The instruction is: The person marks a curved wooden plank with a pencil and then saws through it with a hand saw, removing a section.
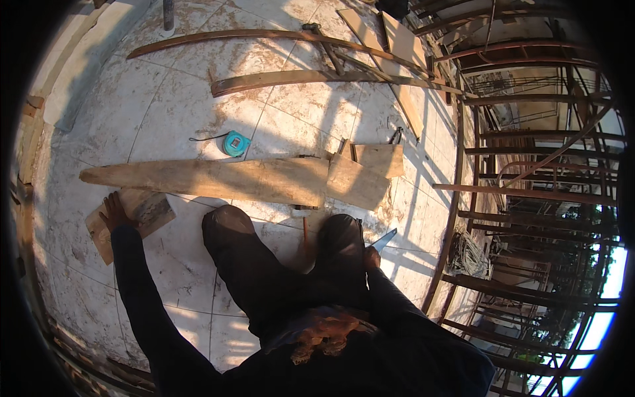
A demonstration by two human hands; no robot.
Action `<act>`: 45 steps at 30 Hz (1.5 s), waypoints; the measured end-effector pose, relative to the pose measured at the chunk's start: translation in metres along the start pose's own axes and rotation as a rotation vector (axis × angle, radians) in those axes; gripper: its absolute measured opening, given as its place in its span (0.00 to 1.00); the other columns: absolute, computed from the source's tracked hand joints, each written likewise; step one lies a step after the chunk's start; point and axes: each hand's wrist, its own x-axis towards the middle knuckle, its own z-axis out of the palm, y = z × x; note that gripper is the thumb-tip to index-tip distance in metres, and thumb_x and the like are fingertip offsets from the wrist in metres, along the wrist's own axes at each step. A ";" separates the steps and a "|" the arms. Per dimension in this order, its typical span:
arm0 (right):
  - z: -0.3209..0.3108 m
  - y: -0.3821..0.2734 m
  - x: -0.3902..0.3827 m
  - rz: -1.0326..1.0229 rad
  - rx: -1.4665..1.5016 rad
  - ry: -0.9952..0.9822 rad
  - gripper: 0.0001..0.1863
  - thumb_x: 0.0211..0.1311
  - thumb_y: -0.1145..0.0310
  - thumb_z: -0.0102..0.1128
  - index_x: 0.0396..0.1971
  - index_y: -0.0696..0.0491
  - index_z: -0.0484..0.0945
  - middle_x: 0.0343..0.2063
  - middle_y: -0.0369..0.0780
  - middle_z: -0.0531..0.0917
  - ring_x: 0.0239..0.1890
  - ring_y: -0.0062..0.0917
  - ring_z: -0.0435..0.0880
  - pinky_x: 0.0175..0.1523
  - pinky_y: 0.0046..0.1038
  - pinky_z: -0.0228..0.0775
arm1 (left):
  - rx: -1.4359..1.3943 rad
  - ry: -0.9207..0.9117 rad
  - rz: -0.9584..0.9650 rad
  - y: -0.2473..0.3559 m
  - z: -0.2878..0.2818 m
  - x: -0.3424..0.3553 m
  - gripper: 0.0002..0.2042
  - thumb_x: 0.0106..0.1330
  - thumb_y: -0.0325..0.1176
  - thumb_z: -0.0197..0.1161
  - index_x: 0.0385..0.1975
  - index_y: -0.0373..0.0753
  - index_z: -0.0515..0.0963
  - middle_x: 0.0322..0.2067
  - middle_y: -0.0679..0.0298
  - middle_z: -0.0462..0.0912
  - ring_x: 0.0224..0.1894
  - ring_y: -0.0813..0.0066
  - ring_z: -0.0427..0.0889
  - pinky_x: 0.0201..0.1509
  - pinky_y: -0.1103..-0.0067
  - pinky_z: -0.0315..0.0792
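My left hand (116, 210) lies with its fingers spread on a short wooden board (149, 213) at the left, which has a dark stained patch. Beside my right knee, my right hand (372, 257) is closed around a handsaw, whose pale blade (385, 238) points up and to the right; its handle is mostly hidden. A long plank (218, 180) with a narrowed left end stretches across the floor in front of my knees. Its right end meets a shorter piece of board (357, 182). Just beyond the plank sits a teal tape measure (235, 143) with a dark strap.
Two long wooden strips (278, 79) lie farther off, with a hammer-like tool (325, 47) across them. Several boards (403, 43) rest at the far right. Metal bars and scaffold-like framing (542, 192) line the right side. A post (168, 16) stands at the top left.
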 end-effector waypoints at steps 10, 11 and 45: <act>-0.041 -0.031 -0.017 -0.047 -0.409 -0.203 0.13 0.67 0.66 0.49 0.32 0.54 0.83 0.35 0.47 0.84 0.40 0.40 0.85 0.44 0.38 0.78 | -0.061 -0.149 0.054 0.027 0.036 -0.045 0.52 0.38 0.66 0.76 0.63 0.45 0.63 0.58 0.54 0.74 0.63 0.59 0.72 0.66 0.54 0.63; -0.041 -0.039 -0.018 -0.041 -0.392 -0.211 0.13 0.67 0.66 0.49 0.32 0.54 0.83 0.35 0.47 0.84 0.40 0.40 0.85 0.44 0.38 0.78 | -0.171 -0.191 0.083 0.018 0.049 -0.052 0.45 0.44 0.66 0.73 0.59 0.43 0.67 0.53 0.51 0.77 0.58 0.56 0.76 0.62 0.54 0.68; -0.016 -0.250 0.036 0.016 0.933 -0.049 0.24 0.66 0.59 0.61 0.56 0.59 0.74 0.36 0.48 0.84 0.38 0.24 0.84 0.41 0.26 0.75 | -0.383 0.366 1.192 0.385 -0.158 -0.208 0.20 0.71 0.53 0.49 0.41 0.44 0.79 0.28 0.51 0.84 0.32 0.47 0.83 0.38 0.55 0.73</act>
